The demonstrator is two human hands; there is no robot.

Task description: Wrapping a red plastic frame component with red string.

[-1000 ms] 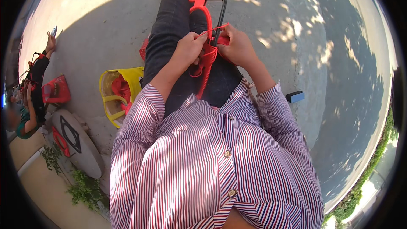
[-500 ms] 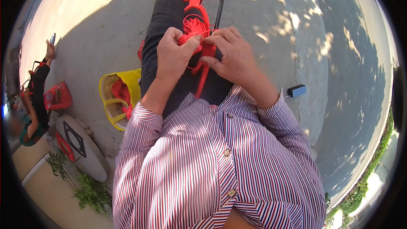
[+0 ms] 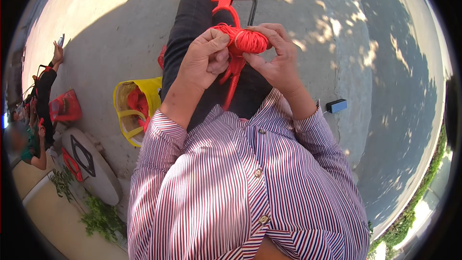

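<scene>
A bundle of thin red cord (image 3: 251,42), tied round its middle, is held up between my hands above my lap. My right hand (image 3: 279,60) grips its rounded right end, with the thumb below and the fingers over the top. At the bundle's left side my left hand (image 3: 206,60) is closed, thumb pressed on the curled fingers, pinching at the cord; the exact strand is hidden. Below the hands, a red frame (image 3: 231,86) with a black bent bar (image 3: 253,9) at its far end lies along my dark-trousered leg.
A yellow clear-sided bag (image 3: 154,89) with red cord inside stands left of my leg. Farther left are a red bag (image 3: 66,107), another person (image 3: 36,139) and a round stone slab (image 3: 103,178) bearing red and black frames. A small blue-and-black box (image 3: 337,105) sits on the ground at right.
The cord bundle has turned so its rounded end points right. My right hand has moved from its side to grip that end, and my left hand has shifted slightly right.
</scene>
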